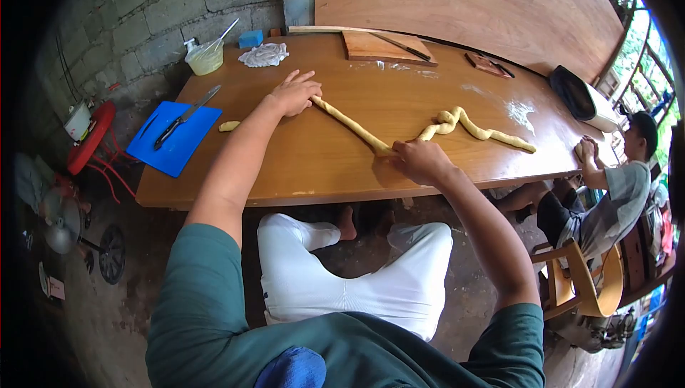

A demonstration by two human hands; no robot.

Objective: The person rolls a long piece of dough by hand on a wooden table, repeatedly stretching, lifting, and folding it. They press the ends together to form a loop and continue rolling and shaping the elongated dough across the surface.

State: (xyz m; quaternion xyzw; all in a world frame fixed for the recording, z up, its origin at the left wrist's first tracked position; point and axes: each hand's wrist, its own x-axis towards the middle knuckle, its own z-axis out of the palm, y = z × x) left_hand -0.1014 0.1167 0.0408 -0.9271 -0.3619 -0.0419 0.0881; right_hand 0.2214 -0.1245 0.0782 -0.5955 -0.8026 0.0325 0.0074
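A long pale-yellow dough rope (351, 125) stretches slantwise across the brown table between my two hands. At its far left end, my left hand (294, 95) lies with its fingers spread, touching the dough tip. My right hand (422, 160) is closed over the rope's nearer end, close to the table's front edge; its fingertips are partly hidden. Just beyond my right hand, a twisted dough strand (479, 130) winds off to the right, with a knot-like loop in it. Whether it joins the rope under my hand is hidden. A short dough piece (229, 126) rests left of my left forearm.
A knife (171, 130) lies on a blue cutting board (158, 147) at left. Behind are a tub with a whisk (207, 62), a crumpled plastic bag (264, 55) and a wooden board (382, 49) with a dark stick-like tool. Another person (606, 195) sits at the table's right end.
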